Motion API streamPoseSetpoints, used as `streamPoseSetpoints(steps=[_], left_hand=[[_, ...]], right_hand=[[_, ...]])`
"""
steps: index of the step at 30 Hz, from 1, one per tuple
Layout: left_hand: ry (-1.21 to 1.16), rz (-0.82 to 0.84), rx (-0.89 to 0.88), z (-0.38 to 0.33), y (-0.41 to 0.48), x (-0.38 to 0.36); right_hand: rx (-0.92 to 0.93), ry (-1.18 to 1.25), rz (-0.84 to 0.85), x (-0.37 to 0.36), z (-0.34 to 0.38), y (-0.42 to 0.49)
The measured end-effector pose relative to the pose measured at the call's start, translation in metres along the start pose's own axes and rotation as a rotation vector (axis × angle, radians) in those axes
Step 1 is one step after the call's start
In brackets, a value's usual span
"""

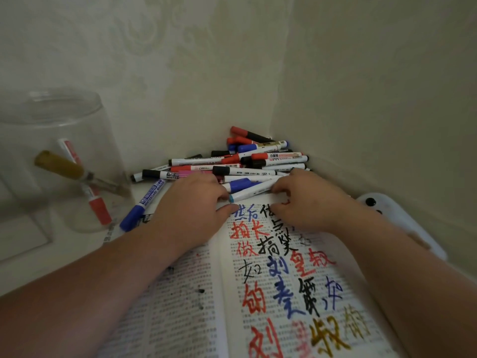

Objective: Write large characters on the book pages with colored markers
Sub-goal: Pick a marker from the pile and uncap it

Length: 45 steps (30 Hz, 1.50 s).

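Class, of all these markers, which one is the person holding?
The white marker with the teal end, gripped between the left hand and the right hand; no other marker shows teal.

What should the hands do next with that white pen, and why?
Probably pull the teal cap off the white marker. The left hand pinches its teal end and the right hand holds the other end, above the open book. It looks capped and ready for writing, though I cannot be sure.

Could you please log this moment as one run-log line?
left hand pinches teal-capped marker cap | right hand grips barrel | book open, right page written | marker pile behind
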<state>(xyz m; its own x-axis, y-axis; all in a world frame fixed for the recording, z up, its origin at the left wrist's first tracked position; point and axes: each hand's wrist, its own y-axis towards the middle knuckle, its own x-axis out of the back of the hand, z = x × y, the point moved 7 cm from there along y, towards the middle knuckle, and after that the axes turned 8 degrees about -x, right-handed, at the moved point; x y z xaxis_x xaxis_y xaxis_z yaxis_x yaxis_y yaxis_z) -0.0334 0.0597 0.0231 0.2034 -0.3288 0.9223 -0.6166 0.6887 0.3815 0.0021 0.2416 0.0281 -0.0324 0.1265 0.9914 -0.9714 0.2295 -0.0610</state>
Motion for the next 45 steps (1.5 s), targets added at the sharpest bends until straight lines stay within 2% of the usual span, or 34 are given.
streamPoseSetpoints(steps=[8,11,14,19,25,27,30,33,37,40,41,42,44,45], left_hand=[[-0.049,-0.027,0.005,0.000,-0.001,-0.001],[-0.069,-0.036,0.023,-0.001,-0.002,0.000],[-0.076,-0.036,0.051,-0.002,-0.002,-0.001],[-0.091,-0.066,0.131,-0.002,-0.004,0.002],[-0.109,-0.070,0.157,-0.005,-0.007,0.002],[-0.154,-0.071,0.181,-0.001,-0.008,0.000],[-0.187,-0.079,0.187,0.003,-0.008,-0.003],[-0.199,-0.076,0.174,0.002,-0.008,-0.003],[-0.333,-0.072,0.123,-0.007,-0.007,0.004],[-0.494,0.058,0.120,-0.022,-0.005,0.006],[-0.554,0.113,0.128,-0.027,-0.004,0.007],[-0.647,0.163,0.143,-0.032,-0.004,0.008],[-0.912,0.217,0.232,-0.037,-0.005,0.013],[-1.042,0.220,0.321,-0.036,-0.007,0.017]], right_hand=[[0.034,-0.051,-0.159,0.014,0.006,-0.002],[0.032,0.125,-0.104,0.013,0.002,0.000],[0.059,0.197,-0.054,0.013,0.000,-0.001],[0.097,0.239,-0.102,0.022,-0.001,-0.006],[0.013,0.308,-0.120,0.027,-0.007,-0.007],[-0.004,0.415,-0.133,0.030,-0.009,-0.008],[0.088,0.505,-0.063,0.033,-0.010,-0.015],[0.060,0.553,0.032,0.028,-0.027,-0.019],[0.047,0.559,0.031,0.026,-0.037,-0.019],[0.090,0.502,-0.029,0.030,-0.028,-0.021],[0.120,0.580,0.002,0.030,-0.023,-0.023],[0.138,0.710,0.104,0.027,-0.019,-0.025],[0.151,0.979,0.419,0.012,-0.006,-0.034],[0.177,1.044,0.509,0.008,0.001,-0.037]])
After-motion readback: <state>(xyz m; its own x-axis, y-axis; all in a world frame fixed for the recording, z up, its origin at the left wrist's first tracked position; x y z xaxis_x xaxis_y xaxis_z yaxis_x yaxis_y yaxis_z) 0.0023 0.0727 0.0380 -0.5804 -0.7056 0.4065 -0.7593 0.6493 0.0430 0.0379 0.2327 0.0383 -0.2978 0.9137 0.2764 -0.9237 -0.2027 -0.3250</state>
